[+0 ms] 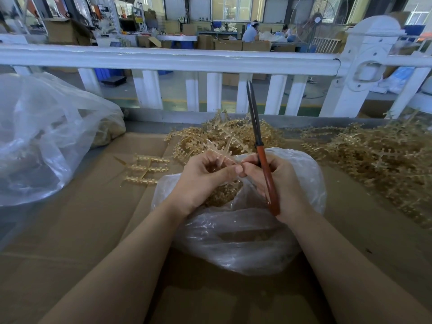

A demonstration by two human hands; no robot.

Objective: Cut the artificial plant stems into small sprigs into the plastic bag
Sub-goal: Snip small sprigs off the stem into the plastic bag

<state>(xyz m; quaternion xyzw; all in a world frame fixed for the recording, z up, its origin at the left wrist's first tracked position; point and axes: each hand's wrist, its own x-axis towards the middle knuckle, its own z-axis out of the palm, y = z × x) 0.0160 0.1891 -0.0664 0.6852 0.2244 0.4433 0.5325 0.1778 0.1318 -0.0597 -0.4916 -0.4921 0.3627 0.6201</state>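
Over the open bag (238, 239), both hands meet fingertip to fingertip. The left hand (203, 181) curls in from the left, its fingers pinching a tan stem (225, 152) that rises just beyond the knuckles. The right hand (278, 183) also pinches that stem while its palm holds the scissors (263, 155), red handle down across the wrist, closed blades pointing up toward the white rail (163, 58). Cut sprigs (224, 195) lie inside the bag. Stem piles (374, 155) crowd the right and far edge; three loose sprigs (145, 169) lie left on bare cardboard (81, 230), beside a large bag (42, 141).
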